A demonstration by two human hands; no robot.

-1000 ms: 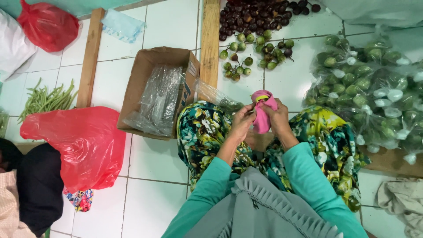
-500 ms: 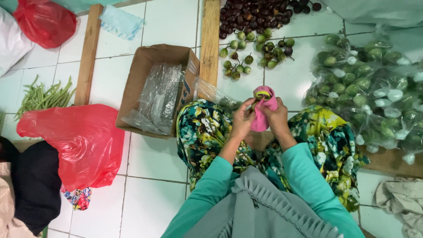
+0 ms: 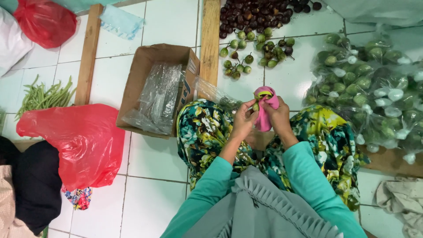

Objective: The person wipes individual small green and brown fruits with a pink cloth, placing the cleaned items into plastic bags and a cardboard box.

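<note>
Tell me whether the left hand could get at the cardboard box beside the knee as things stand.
Probably yes. The cardboard box sits on the person's left with only bare white tile and the floral lap between, but the left hand and right hand both grip a pink cloth around a small green fruit.

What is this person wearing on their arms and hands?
Both arms are covered by long, plain teal sleeves that end at the wrists. The left hand and right hand are bare: no gloves, and no rings or bracelets that I can make out. A grey pleated cloth drapes over the chest between the sleeves.
</note>
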